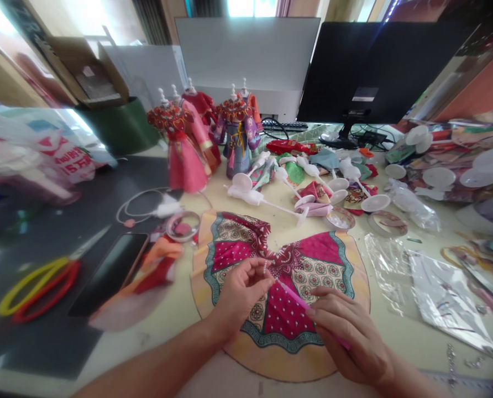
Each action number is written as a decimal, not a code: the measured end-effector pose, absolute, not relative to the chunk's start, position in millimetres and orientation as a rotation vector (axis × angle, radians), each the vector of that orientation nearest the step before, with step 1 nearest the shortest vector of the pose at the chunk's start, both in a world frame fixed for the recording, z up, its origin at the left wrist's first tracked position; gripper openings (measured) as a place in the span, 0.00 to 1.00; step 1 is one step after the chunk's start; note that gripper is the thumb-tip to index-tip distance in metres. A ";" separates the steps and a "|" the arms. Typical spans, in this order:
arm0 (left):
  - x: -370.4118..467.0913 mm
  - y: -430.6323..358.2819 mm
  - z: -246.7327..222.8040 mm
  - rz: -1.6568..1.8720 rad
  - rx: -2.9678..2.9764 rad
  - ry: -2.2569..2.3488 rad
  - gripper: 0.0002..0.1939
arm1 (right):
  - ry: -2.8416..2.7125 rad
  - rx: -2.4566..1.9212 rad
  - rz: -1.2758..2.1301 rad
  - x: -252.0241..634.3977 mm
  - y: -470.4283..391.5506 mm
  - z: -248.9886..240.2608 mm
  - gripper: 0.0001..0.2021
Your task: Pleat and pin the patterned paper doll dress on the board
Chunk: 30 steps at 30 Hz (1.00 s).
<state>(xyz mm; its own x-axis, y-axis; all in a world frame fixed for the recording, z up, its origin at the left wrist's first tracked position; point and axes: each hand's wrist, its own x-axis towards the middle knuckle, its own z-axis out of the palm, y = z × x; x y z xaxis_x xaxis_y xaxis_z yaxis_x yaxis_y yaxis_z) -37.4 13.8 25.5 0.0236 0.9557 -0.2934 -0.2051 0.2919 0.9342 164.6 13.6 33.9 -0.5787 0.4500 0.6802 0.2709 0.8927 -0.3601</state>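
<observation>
A round, patterned doll skirt piece [290, 312] lies spread on the table in front of me, with magenta panels, a teal wavy border and a yellow edge. Over its middle, my left hand [246, 296] has thumb and fingers pinched together. Something small and pale shows at those fingertips, too small to name. My right hand [350, 331] grips a slim pink pen-like tool [294, 297], tilted so its thin tip meets the left fingertips. The fabric's neckline notch sits just beyond the hands.
Dressed doll stands [184, 149] stand at the back left, before a monitor [246, 55]. White plastic stands [246, 194] lie behind the fabric. Yellow-and-red scissors [47, 287] and a phone [111, 271] lie left. Tape rolls [387, 223] and clear bags [449, 298] are right.
</observation>
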 end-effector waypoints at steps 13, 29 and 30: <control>-44.2 11.9 24.2 1.038 1.729 1.368 0.14 | -2.241 -0.715 0.305 169.5 21.7 19.3 0.09; -43.4 14.4 5.8 0.906 2.286 1.217 0.19 | -2.312 -0.709 0.342 163.0 21.8 21.5 0.07; -43.2 14.6 5.6 0.903 2.294 1.205 0.19 | -2.314 -0.708 0.349 162.9 22.0 21.4 0.07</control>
